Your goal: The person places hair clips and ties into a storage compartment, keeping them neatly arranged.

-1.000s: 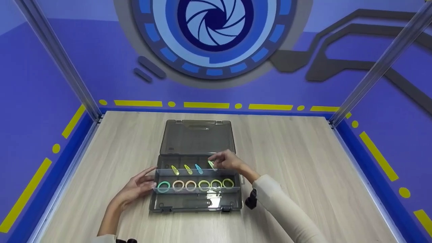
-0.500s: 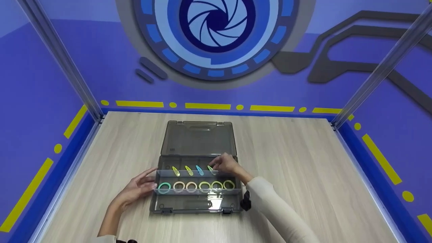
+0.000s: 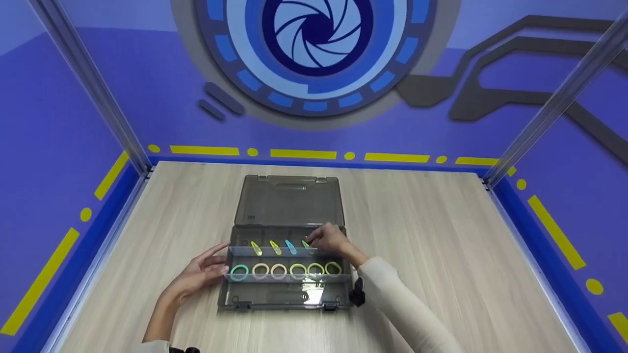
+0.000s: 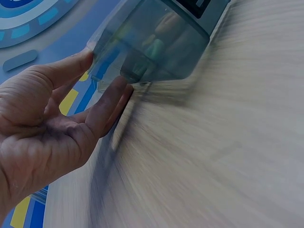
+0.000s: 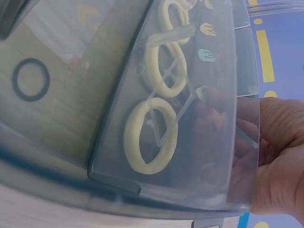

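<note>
An open smoky see-through plastic case (image 3: 289, 308) lies on the table. My right hand (image 3: 329, 239) reaches into its back compartment and pinches a pale green hair clip (image 3: 306, 244) against the divider, partly hidden by the fingers. To the left of that clip stand a blue hair clip (image 3: 291, 246) and two yellow ones, the nearer being this yellow hair clip (image 3: 275, 247). Several hair ties (image 3: 278, 270) line the middle compartment, green, peach and yellow. My left hand (image 3: 198, 274) touches the case's left side with extended fingers, as the left wrist view (image 4: 47, 118) also has it.
The case's lid (image 3: 289, 201) lies folded back toward the rear wall. Its front compartment (image 3: 270, 295) shows only bare floor and glare. Clear dividers (image 3: 245, 251) rise between the compartments. Blue printed walls (image 3: 314, 132) bound the wooden table (image 3: 417, 220).
My right hand has lowered slightly toward the divider with the pale green hair clip, bringing it in line with the other clips. The left hand has stayed at the case's side.
</note>
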Demonstrator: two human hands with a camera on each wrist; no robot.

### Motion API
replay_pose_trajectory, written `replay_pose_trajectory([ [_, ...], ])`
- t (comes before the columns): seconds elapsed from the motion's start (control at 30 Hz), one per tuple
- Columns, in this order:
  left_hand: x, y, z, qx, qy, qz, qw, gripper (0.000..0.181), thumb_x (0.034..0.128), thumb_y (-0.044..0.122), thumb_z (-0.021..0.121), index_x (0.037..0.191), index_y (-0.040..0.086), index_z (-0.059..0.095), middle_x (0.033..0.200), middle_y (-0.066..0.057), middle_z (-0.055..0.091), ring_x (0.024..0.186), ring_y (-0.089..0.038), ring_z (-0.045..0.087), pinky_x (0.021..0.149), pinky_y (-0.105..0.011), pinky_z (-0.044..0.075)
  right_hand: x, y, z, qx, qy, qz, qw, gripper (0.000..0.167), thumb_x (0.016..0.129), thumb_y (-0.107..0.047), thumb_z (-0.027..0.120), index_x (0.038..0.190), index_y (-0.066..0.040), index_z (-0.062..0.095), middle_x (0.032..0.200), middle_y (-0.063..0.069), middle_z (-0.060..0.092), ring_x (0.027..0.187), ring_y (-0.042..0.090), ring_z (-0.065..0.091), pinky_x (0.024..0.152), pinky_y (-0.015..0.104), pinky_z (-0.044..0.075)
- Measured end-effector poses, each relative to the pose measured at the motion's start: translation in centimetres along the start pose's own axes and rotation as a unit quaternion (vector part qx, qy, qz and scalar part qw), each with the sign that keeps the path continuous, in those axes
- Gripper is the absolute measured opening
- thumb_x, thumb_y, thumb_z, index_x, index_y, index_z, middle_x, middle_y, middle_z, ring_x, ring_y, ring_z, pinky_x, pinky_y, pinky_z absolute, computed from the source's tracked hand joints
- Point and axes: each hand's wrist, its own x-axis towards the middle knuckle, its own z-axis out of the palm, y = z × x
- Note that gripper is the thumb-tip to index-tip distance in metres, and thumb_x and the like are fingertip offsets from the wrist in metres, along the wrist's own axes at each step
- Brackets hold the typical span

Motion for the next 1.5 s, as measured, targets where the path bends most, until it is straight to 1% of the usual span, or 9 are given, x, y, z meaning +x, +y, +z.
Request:
replay_pose_trajectory([
  [0.2,0.2,-0.2,0.1,0.003,0.004,-0.011,0.9999,0.075,0.0988,0.02,0.069,0.162,0.016,0.029,0.149,-0.024,0.045,0.122,-0.018,0.055,0.101,-0.032,0.051,-0.2,-0.1,-0.3,0.002,0.004,0.012,0.9999,0.02,0.081,0.011,0.068,0.096,0.007,0.079,0.092,0.02,0.078,0.063,0.005,0.049,0.058,0.015,0.037],
  [0.33,0.3,0.0,0.0,0.003,-0.007,-0.003,1.0,0.075,0.1002,0.02,0.067,0.163,0.015,0.026,0.149,-0.025,0.044,0.123,-0.019,0.056,0.101,-0.032,0.051,-0.7,-0.5,-1.2,0.015,0.0,0.016,0.9998,0.02,0.081,0.01,0.068,0.099,0.009,0.078,0.086,0.02,0.078,0.064,0.006,0.059,0.059,0.015,0.043],
  [0.5,0.1,0.4,0.1,-0.002,-0.007,-0.005,1.0,0.075,0.101,0.019,0.065,0.163,0.014,0.024,0.149,-0.026,0.044,0.123,-0.02,0.057,0.102,-0.034,0.052,-1.7,-0.7,-2.9,0.082,-0.012,-0.002,0.9966,0.022,0.084,0.01,0.073,0.105,0.016,0.072,0.088,0.027,0.076,0.074,0.018,0.074,0.062,0.014,0.05],
  [0.67,0.3,0.3,0.4,-0.001,-0.004,-0.003,1.0,0.075,0.1005,0.019,0.066,0.163,0.014,0.025,0.15,-0.026,0.044,0.123,-0.02,0.056,0.102,-0.034,0.051,-3.5,-0.4,-4.9,0.138,-0.024,0.0,0.9902,0.026,0.088,0.008,0.07,0.113,0.015,0.069,0.097,0.03,0.074,0.078,0.012,0.071,0.065,0.015,0.052],
  [0.8,0.5,0.2,0.5,0.004,-0.007,-0.003,1.0,0.075,0.1,0.021,0.067,0.163,0.015,0.027,0.149,-0.026,0.045,0.123,-0.019,0.056,0.101,-0.031,0.051,-5.0,0.4,-6.8,0.171,-0.033,0.01,0.9846,0.03,0.09,0.007,0.067,0.119,0.013,0.067,0.103,0.029,0.074,0.086,0.014,0.072,0.073,0.02,0.058],
  [1.0,0.4,0.2,0.2,0.015,0.009,-0.017,0.9997,0.075,0.0992,0.023,0.068,0.162,0.016,0.028,0.15,-0.025,0.045,0.123,-0.019,0.056,0.1,-0.031,0.051,-6.8,2.0,-8.8,0.159,-0.035,-0.001,0.9867,0.029,0.092,0.003,0.067,0.119,0.01,0.069,0.1,0.028,0.074,0.08,0.006,0.068,0.069,0.019,0.054],
  [1.13,0.3,0.2,0.1,0.018,0.008,-0.01,0.9998,0.074,0.0998,0.023,0.067,0.162,0.016,0.029,0.15,-0.025,0.045,0.126,-0.021,0.055,0.103,-0.034,0.05,-8.4,3.6,-9.7,0.157,-0.038,-0.002,0.9868,0.03,0.091,0.003,0.067,0.121,0.012,0.068,0.1,0.029,0.073,0.079,0.004,0.067,0.069,0.018,0.054],
  [1.3,0.5,0.1,0.4,0.013,-0.002,0.0,0.9999,0.074,0.1,0.022,0.067,0.162,0.016,0.028,0.151,-0.025,0.043,0.129,-0.024,0.052,0.107,-0.036,0.048,-11.1,5.6,-11.2,0.135,-0.043,0.013,0.9898,0.03,0.092,0.003,0.067,0.122,0.009,0.068,0.103,0.029,0.073,0.084,0.005,0.068,0.072,0.017,0.055],
  [1.5,0.1,-0.1,0.3,0.018,0.013,-0.01,0.9997,0.073,0.1001,0.024,0.067,0.162,0.017,0.029,0.15,-0.024,0.044,0.129,-0.025,0.053,0.112,-0.045,0.046,-13.6,7.4,-11.7,0.14,-0.063,0.029,0.9878,0.03,0.095,0.0,0.066,0.123,0.012,0.066,0.105,0.027,0.073,0.086,0.009,0.07,0.073,0.02,0.055],
])
